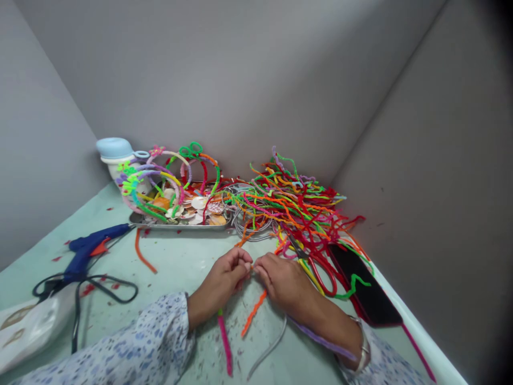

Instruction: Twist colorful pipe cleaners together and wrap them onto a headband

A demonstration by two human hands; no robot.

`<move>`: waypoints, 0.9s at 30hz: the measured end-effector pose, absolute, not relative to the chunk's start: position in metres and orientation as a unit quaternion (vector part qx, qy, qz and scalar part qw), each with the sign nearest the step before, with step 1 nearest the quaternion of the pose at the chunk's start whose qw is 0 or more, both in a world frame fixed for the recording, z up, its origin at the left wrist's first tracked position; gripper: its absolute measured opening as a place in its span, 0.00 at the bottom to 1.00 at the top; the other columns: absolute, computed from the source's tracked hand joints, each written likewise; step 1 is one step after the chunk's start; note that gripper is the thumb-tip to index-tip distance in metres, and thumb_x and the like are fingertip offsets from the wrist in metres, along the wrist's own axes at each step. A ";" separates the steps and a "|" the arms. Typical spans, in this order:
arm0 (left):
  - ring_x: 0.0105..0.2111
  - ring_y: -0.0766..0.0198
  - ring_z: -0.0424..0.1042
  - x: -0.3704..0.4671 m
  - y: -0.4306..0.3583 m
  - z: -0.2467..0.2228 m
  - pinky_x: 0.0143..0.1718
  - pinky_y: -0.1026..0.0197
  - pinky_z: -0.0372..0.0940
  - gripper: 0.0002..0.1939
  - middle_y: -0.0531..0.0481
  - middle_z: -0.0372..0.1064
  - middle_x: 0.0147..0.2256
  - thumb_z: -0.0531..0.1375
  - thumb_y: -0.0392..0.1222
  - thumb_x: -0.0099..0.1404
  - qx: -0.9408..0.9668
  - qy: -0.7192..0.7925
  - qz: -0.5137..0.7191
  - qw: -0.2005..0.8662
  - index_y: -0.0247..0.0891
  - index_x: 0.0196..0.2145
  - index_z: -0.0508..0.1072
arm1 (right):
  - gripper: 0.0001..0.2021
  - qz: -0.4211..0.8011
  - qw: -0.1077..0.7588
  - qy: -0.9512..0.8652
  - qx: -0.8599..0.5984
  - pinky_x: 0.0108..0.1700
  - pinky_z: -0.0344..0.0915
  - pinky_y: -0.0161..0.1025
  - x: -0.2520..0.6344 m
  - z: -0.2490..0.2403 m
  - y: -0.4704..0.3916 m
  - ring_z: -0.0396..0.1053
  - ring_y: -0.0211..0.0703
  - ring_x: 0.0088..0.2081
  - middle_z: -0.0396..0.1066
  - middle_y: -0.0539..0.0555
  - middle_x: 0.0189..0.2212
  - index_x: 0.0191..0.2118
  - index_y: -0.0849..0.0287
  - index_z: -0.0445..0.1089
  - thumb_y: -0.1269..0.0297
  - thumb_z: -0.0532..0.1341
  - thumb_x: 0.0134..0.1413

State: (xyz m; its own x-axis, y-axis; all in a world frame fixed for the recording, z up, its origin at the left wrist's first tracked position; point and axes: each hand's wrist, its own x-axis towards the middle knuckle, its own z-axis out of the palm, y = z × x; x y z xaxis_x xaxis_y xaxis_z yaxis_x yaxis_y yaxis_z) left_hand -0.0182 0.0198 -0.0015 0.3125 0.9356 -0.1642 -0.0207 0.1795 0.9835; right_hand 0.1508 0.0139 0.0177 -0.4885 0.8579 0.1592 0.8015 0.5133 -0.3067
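Observation:
My left hand [227, 275] and my right hand [280, 275] meet at the middle of the table, fingertips nearly touching. Both are closed in a pinch on an orange fuzzy stem, a bit of which shows between the fingertips. An orange stem end [254, 314] slants down below my right hand, and a pink stem [225, 343] with a green top hangs below my left. Under my right wrist lies a purple stem [320, 340]; a grey one [269, 350] curves toward the front. What my palms cover is hidden.
A metal tray [184, 227] holds round pieces and colourful hoops. Right of it spreads a pile of fuzzy stems [296, 200], with red-handled scissors [323, 275] and a black phone [366, 294]. At left lie a blue glue gun [86, 251] and a plastic bag [38, 326]; a white bottle [116, 152] stands behind.

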 end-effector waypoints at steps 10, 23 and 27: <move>0.16 0.74 0.53 -0.019 0.021 0.000 0.16 0.71 0.48 0.10 0.60 0.58 0.20 0.58 0.45 0.59 0.512 0.443 0.381 0.629 0.37 0.35 0.64 | 0.06 0.111 0.170 -0.872 -0.445 0.37 0.61 0.36 0.158 0.023 0.015 0.70 0.42 0.35 0.72 0.53 0.34 0.40 0.59 0.70 0.69 0.56 0.61; 0.17 0.74 0.52 -0.018 0.020 -0.002 0.16 0.71 0.47 0.10 0.59 0.59 0.21 0.59 0.45 0.59 0.512 0.431 0.377 0.641 0.37 0.35 0.64 | 0.07 -0.035 0.128 -0.896 -0.423 0.28 0.53 0.38 0.155 0.018 0.013 0.67 0.42 0.28 0.70 0.52 0.29 0.36 0.60 0.68 0.77 0.56 0.57; 0.17 0.74 0.53 -0.019 0.020 -0.001 0.17 0.71 0.48 0.10 0.59 0.59 0.21 0.58 0.46 0.60 0.515 0.431 0.374 0.640 0.37 0.35 0.65 | 0.07 -0.056 0.120 -0.899 -0.417 0.27 0.51 0.38 0.155 0.017 0.013 0.66 0.42 0.27 0.69 0.53 0.28 0.35 0.61 0.68 0.79 0.57 0.54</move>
